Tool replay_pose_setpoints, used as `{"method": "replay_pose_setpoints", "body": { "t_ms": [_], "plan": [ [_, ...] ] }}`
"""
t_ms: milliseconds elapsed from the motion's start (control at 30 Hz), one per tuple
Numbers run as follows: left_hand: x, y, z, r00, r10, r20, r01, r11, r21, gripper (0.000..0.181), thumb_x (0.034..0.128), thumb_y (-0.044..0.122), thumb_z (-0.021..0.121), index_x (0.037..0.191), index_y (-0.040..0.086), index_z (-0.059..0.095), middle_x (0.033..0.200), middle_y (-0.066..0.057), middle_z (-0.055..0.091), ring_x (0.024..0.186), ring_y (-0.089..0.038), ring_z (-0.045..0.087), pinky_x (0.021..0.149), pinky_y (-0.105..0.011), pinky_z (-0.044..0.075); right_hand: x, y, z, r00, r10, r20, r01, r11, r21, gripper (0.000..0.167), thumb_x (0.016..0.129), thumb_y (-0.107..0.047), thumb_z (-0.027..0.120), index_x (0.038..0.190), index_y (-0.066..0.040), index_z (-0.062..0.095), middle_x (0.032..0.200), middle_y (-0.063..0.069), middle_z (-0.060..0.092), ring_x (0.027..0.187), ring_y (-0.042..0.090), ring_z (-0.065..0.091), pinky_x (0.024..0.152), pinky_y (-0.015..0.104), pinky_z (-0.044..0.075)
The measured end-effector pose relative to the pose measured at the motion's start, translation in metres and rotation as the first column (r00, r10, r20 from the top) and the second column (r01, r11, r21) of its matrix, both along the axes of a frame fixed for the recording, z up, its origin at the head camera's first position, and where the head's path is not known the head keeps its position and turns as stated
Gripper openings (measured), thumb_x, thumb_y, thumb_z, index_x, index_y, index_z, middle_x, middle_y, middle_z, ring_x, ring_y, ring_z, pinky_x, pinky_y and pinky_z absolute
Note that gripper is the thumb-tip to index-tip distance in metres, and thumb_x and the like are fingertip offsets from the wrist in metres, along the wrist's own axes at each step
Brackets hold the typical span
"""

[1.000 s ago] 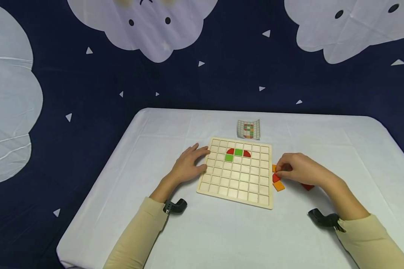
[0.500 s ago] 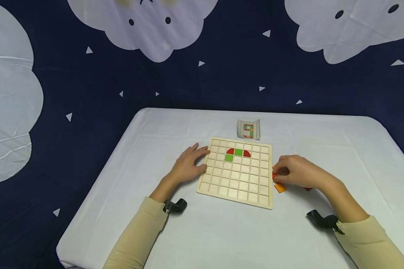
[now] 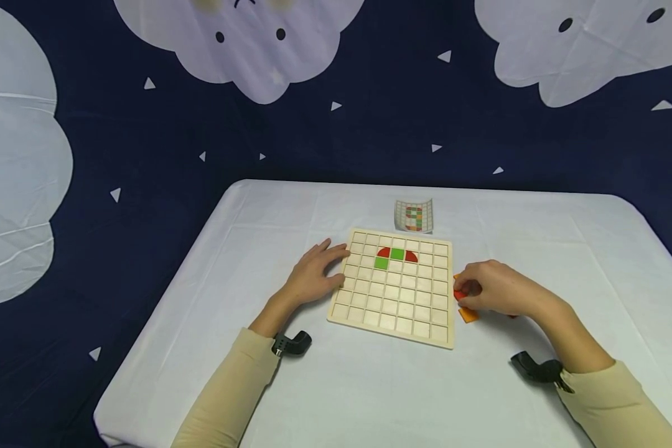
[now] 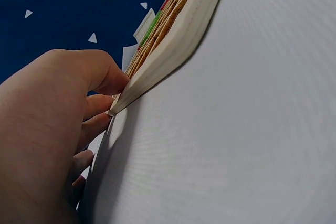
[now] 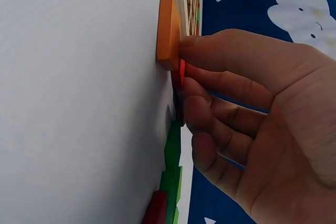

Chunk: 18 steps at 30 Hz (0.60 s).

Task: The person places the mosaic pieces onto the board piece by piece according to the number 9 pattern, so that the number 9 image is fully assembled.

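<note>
A pale wooden grid board (image 3: 392, 305) lies on the table in the head view. Two red quarter-round tiles (image 3: 384, 252) and two green square tiles (image 3: 397, 254) sit in its upper cells. My left hand (image 3: 310, 274) rests against the board's left edge, thumb and fingertips touching the rim, fingers spread. Beside the right edge, my right hand (image 3: 495, 287) pinches a red tile (image 3: 459, 294) between thumb and fingers; its exact shape is mostly hidden. An orange tile (image 3: 468, 315) lies right by the thumb, standing out in the right wrist view.
Behind the board lies a small curled card (image 3: 414, 216) printed with a coloured grid pattern. Green tiles (image 5: 172, 145) and a dark red tile (image 5: 156, 208) lie under and beyond my right hand. Another orange tile (image 3: 456, 276) peeks out past the fingertips.
My right hand has lowered slightly and its thumb and fingers have come around the red tile. The near orange tile has shifted a little right and towards me. The left hand stays put.
</note>
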<state>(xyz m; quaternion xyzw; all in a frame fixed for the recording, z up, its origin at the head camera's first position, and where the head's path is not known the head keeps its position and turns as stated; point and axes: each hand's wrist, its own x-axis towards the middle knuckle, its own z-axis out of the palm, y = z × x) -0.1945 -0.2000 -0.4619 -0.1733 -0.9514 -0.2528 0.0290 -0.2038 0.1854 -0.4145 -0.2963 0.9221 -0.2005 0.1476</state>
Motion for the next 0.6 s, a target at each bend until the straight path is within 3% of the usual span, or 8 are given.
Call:
{"method": "replay_pose_setpoints", "body": {
  "t_ms": [233, 500, 600],
  "plan": [
    [0.0004, 0.0006, 0.0, 1.0, 0.001, -0.011, -0.001, 1.0, -0.006, 0.051, 0.0851, 0.031, 0.059, 0.135, 0.023, 0.056, 0.146, 0.01, 0.043, 0.143, -0.017, 0.019, 0.116, -0.035, 0.014, -0.0014, 0.0003, -0.0033, 0.999, 0.004, -0.041, -0.003, 1.0, 0.019, 0.02, 0.074, -0.018, 0.078, 0.093, -0.019, 0.073, 0.086, -0.008, 0.06, 0.07, 0.011, 0.052, 0.059, 0.027, 0.046],
    [0.0008, 0.0009, -0.0011, 1.0, 0.012, -0.019, -0.012, 1.0, -0.001, 0.051, 0.0847, 0.031, 0.059, 0.135, 0.023, 0.057, 0.146, 0.01, 0.044, 0.143, -0.017, 0.02, 0.116, -0.035, 0.014, -0.0036, 0.0036, -0.0036, 0.999, -0.048, -0.015, 0.048, 0.999, -0.004, 0.023, 0.071, -0.02, 0.078, 0.094, -0.019, 0.074, 0.085, -0.006, 0.06, 0.064, 0.013, 0.052, 0.045, 0.029, 0.046],
    [0.0007, 0.0015, -0.0015, 1.0, 0.007, -0.016, -0.007, 1.0, -0.002, 0.051, 0.085, 0.031, 0.059, 0.135, 0.023, 0.056, 0.146, 0.01, 0.043, 0.143, -0.018, 0.02, 0.116, -0.035, 0.014, -0.0043, 0.0038, -0.0044, 0.998, -0.052, -0.041, 0.051, 0.998, -0.026, 0.025, 0.07, -0.02, 0.078, 0.095, -0.019, 0.074, 0.083, -0.008, 0.06, 0.063, 0.012, 0.052, 0.047, 0.028, 0.045]
  ]
}}
